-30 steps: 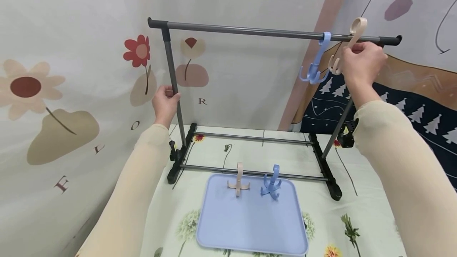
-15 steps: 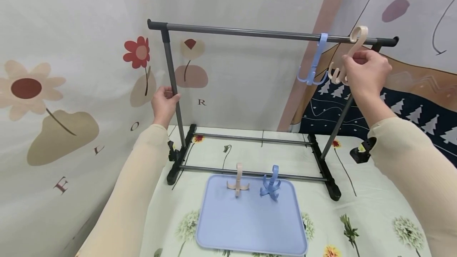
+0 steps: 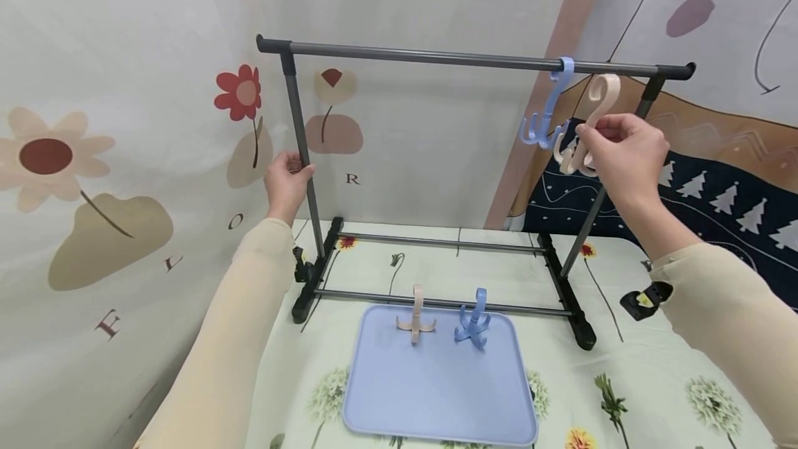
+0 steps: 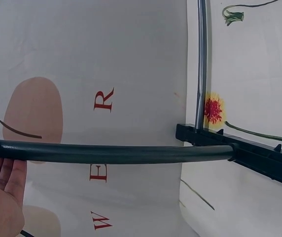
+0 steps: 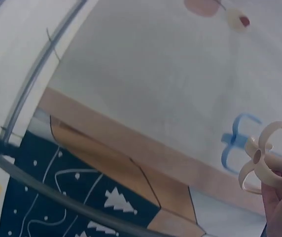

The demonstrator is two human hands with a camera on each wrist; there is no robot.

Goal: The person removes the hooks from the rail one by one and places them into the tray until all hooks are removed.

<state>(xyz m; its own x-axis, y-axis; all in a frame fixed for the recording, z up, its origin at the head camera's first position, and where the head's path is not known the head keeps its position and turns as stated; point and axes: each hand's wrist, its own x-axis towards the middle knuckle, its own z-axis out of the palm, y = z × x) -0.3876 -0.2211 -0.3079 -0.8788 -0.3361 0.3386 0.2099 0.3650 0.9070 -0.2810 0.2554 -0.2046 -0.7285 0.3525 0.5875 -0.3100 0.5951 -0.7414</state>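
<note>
With the left hand (image 3: 289, 179), grips the left post (image 3: 299, 123) of the rack (image 3: 436, 242) at about half of the height, with the thumb in front and the fingers behind. With the right hand (image 3: 632, 158), pinches a beige hook (image 3: 601, 112) near the right end of the rack, with the curled top seen a little below the top bar (image 3: 436, 56) and the pronged end downwards. Has also, hung on this top bar, a blue hook (image 3: 553, 99); cannot tell if touching the beige one. Has, just in front of the rack, a light blue tray (image 3: 440, 393), carrying a second beige hook (image 3: 416, 324) and, more toward the rack's right side, a second blue hook (image 3: 476, 328). Has under the rack a flowered cloth (image 3: 654, 366), and behind the rack a pale backdrop (image 3: 424, 137) with printed flowers and letters.
</note>
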